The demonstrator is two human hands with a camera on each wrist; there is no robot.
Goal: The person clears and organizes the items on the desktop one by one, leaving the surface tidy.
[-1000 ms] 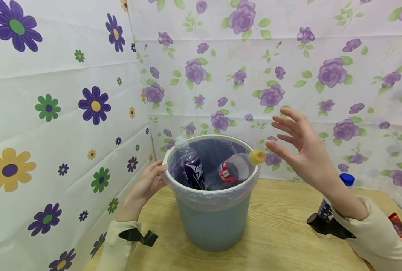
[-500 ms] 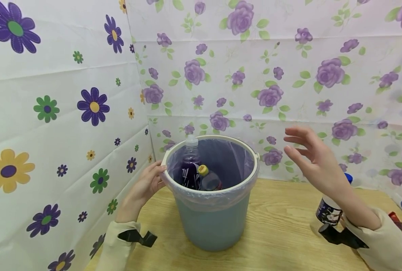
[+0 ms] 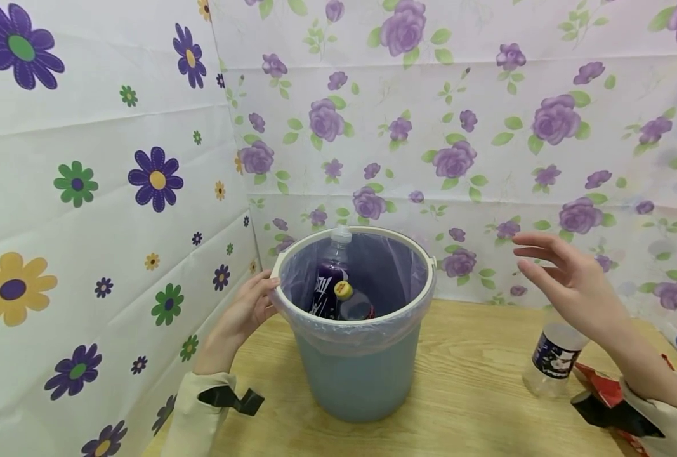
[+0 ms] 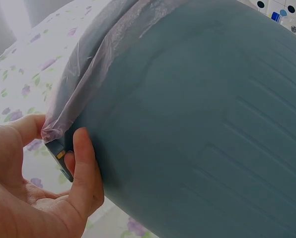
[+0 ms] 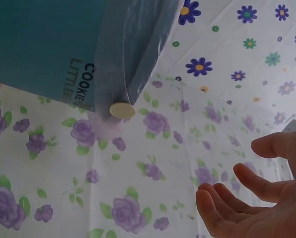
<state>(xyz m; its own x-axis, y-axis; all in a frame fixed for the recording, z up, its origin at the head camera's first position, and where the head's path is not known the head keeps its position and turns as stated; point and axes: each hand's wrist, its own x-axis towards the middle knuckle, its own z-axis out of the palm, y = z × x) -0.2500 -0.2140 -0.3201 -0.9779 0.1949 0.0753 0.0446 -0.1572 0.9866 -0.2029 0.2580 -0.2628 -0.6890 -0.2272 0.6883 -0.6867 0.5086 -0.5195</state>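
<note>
A blue-grey trash bin (image 3: 361, 387) with a white rim and a translucent liner stands on the table. My left hand (image 3: 245, 312) grips its rim on the left side; in the left wrist view thumb and fingers (image 4: 86, 163) sit on either side of the liner-covered edge. Inside lean a bottle with purple contents and a clear cap (image 3: 325, 289) and a smaller bottle with a yellow cap (image 3: 354, 304). My right hand (image 3: 572, 279) hovers to the right of the bin, fingers loosely bent, holding nothing. Below it a clear bottle with a dark label (image 3: 555, 358) stands upright, its top hidden by the hand.
A red wrapper (image 3: 599, 384) lies on the wooden table (image 3: 464, 381) at the right, partly under the right forearm. Flower-patterned sheets (image 3: 384, 127) enclose the table at the back and left, close to the bin.
The yellow-capped bottle has dropped from the bin's right side to rest beside the purple one, which has shifted right. My right hand has moved right and down, away from the bin.
</note>
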